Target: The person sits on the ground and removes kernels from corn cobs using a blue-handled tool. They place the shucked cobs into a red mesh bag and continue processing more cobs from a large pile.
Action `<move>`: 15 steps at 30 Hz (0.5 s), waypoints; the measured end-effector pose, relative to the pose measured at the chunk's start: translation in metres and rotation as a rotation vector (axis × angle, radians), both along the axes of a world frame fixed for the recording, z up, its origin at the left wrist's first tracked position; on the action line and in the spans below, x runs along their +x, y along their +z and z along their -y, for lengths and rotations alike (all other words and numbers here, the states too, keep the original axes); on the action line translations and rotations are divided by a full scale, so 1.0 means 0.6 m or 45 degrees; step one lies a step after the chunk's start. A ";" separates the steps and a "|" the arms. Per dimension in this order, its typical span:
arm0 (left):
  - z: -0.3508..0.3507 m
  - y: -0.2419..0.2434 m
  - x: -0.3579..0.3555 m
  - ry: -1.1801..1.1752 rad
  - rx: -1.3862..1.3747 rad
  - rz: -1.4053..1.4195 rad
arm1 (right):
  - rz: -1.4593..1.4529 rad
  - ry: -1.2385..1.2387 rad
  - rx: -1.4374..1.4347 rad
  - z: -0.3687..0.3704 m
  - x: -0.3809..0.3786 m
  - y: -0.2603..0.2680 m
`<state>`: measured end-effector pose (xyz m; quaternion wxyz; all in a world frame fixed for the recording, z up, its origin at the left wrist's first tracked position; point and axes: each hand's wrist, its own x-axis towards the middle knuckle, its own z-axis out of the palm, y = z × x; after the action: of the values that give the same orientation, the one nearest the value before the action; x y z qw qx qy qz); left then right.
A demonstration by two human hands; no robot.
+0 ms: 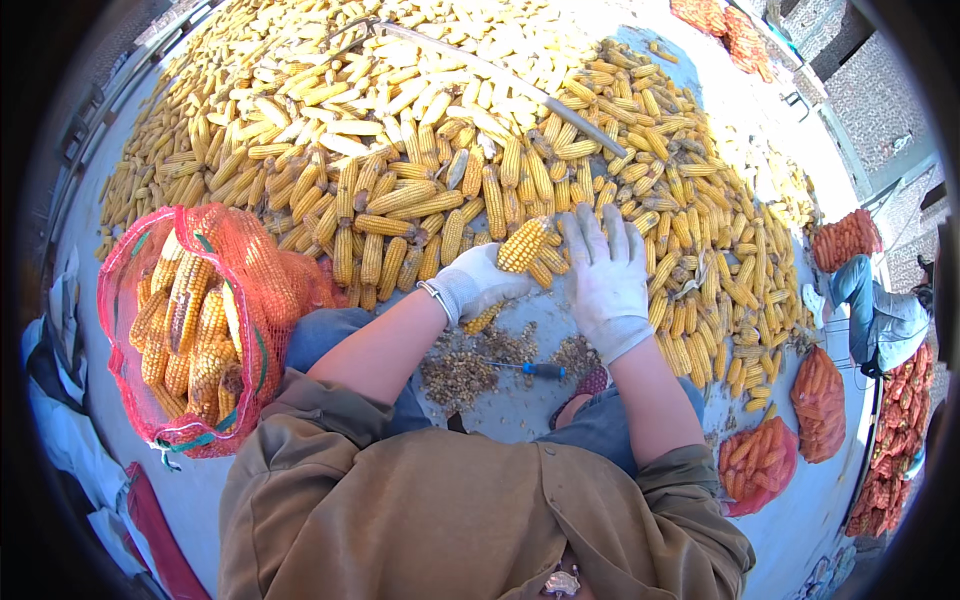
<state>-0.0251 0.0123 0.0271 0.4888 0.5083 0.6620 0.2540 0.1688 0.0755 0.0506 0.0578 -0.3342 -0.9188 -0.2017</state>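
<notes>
My left hand, in a pale work glove, grips a husked ear of yellow corn by its lower part. To its right my right hand, gloved too, lies with fingers stretched forward at the near edge of a large heap of corn ears. Nothing shows in its grasp. Between my legs, a screwdriver with a blue and black handle rests on the pale ground among loose kernels. Another ear lies partly hidden under my left wrist.
A red mesh sack holding corn ears gapes at my left. A long-handled tool lies across the heap. Filled mesh sacks stand at the right, near another person. Folded sheeting borders the left.
</notes>
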 end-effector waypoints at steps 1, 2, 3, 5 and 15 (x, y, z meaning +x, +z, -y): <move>0.006 0.005 0.003 -0.051 -0.047 0.024 | 0.155 0.180 0.039 0.018 -0.024 -0.005; -0.001 -0.083 -0.008 -0.467 0.348 -0.342 | -0.109 0.525 -0.044 0.018 -0.041 -0.027; -0.003 -0.097 -0.005 -0.734 0.845 -0.752 | -0.061 0.549 -0.118 0.018 -0.048 -0.037; -0.003 -0.126 -0.002 -0.775 0.515 -0.431 | 0.032 0.603 -0.269 0.015 -0.055 -0.048; 0.013 0.005 -0.032 -0.153 0.004 -0.619 | 0.008 -0.079 -0.814 -0.061 -0.009 0.017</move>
<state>-0.0445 0.0048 0.0300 0.3287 0.5938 0.7282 0.0959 0.1635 0.1124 0.0609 -0.0590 -0.3626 -0.9253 0.0944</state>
